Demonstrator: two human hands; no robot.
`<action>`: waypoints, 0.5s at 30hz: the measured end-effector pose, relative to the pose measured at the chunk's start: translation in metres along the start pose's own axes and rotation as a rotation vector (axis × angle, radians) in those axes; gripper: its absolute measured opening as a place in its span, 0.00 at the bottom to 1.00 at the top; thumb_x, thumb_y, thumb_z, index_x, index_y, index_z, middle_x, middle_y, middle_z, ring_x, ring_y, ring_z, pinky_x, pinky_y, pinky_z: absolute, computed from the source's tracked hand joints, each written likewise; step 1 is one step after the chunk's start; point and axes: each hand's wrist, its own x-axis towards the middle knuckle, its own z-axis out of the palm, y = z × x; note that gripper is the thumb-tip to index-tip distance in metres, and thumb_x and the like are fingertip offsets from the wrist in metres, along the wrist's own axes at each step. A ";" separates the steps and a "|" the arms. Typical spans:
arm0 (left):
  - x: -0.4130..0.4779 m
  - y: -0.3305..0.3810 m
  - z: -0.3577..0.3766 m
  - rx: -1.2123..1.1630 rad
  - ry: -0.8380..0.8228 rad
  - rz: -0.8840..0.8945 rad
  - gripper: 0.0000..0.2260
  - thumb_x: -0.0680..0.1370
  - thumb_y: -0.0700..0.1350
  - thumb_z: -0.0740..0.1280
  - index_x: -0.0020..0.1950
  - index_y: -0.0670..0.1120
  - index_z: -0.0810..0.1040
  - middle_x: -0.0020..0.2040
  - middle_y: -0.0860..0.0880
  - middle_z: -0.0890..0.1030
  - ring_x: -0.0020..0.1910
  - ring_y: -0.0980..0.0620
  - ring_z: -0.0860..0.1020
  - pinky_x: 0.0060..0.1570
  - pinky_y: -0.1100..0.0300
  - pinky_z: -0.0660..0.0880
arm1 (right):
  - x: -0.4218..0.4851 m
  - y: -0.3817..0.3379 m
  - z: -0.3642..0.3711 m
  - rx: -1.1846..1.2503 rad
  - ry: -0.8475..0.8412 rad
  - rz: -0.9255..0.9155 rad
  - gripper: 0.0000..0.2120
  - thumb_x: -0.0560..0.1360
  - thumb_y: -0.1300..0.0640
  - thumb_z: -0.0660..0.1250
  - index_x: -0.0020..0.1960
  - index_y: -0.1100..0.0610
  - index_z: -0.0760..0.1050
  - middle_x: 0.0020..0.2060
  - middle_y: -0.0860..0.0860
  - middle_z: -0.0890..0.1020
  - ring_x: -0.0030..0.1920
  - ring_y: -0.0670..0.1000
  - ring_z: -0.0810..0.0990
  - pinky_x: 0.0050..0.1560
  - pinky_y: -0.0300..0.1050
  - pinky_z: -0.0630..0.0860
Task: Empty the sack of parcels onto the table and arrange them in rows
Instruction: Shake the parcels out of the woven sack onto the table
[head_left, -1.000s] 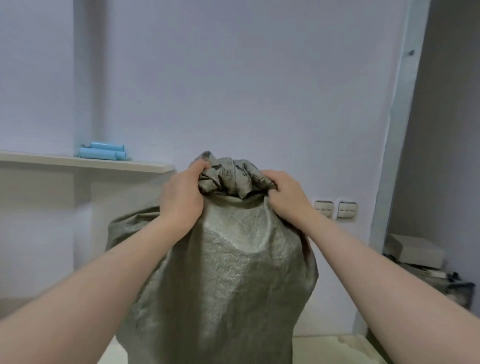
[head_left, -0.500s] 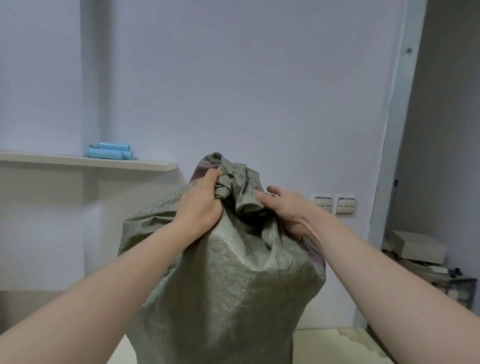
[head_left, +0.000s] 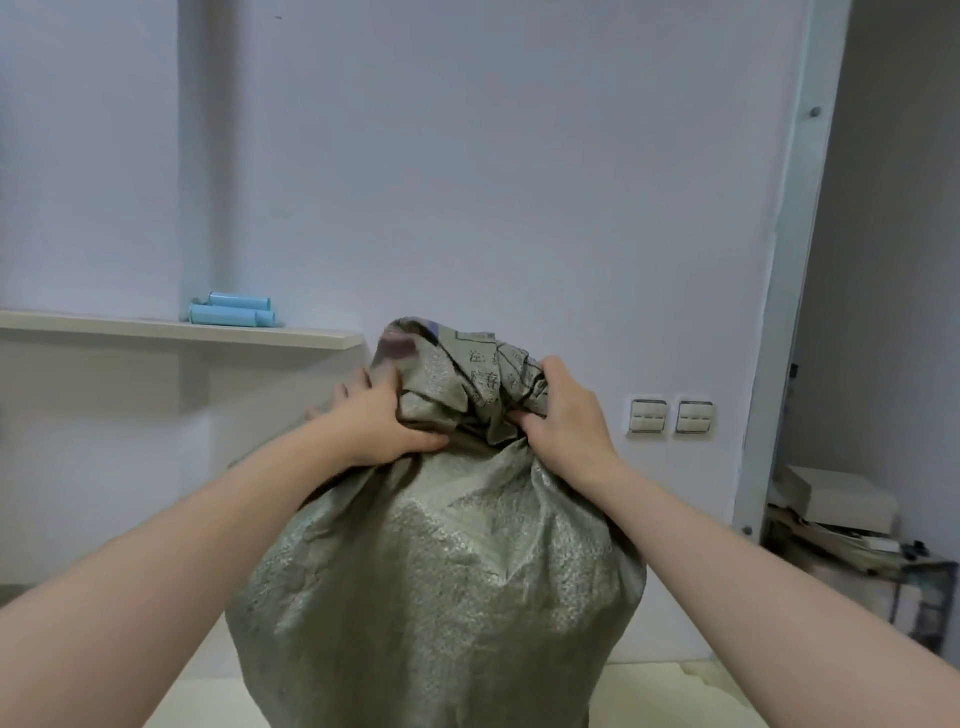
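A full grey-green woven sack (head_left: 441, 587) stands upright in front of me on a pale table (head_left: 670, 696). Its bunched, printed neck points up between my hands. My left hand (head_left: 382, 423) presses against the left side of the neck, fingers wrapped round the gathered cloth. My right hand (head_left: 563, 415) clutches the right side of the neck. The parcels are hidden inside the sack.
A wall shelf (head_left: 182, 330) at the left carries light blue rolls (head_left: 231, 312). Two wall switches (head_left: 670, 417) sit right of the sack. At the far right, past a door frame (head_left: 789, 270), a low stand holds a beige box (head_left: 836, 499) and clutter.
My right hand has gone from loosely touching the sack's neck to gripping it higher up. My left hand has shifted lower on the left of the neck. The neck has opened out, showing print.
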 end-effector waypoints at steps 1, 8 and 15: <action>-0.001 0.002 0.002 0.057 -0.022 -0.012 0.39 0.72 0.64 0.68 0.77 0.52 0.57 0.77 0.41 0.56 0.75 0.37 0.58 0.70 0.36 0.58 | 0.000 0.002 0.002 -0.055 0.035 -0.051 0.14 0.72 0.61 0.70 0.52 0.57 0.66 0.44 0.54 0.77 0.45 0.58 0.75 0.40 0.48 0.66; 0.012 0.040 -0.039 0.150 0.816 0.201 0.11 0.79 0.39 0.57 0.53 0.48 0.78 0.53 0.46 0.82 0.62 0.44 0.74 0.71 0.36 0.54 | 0.060 -0.012 -0.016 -0.186 0.430 -0.273 0.12 0.67 0.70 0.67 0.47 0.60 0.69 0.39 0.54 0.70 0.42 0.56 0.69 0.39 0.42 0.54; 0.047 0.039 -0.004 0.320 0.543 0.093 0.17 0.80 0.42 0.61 0.69 0.53 0.71 0.62 0.47 0.78 0.68 0.47 0.70 0.70 0.35 0.55 | 0.070 0.028 0.000 -0.354 0.264 -0.217 0.18 0.62 0.74 0.61 0.42 0.54 0.65 0.36 0.55 0.69 0.41 0.57 0.69 0.36 0.46 0.59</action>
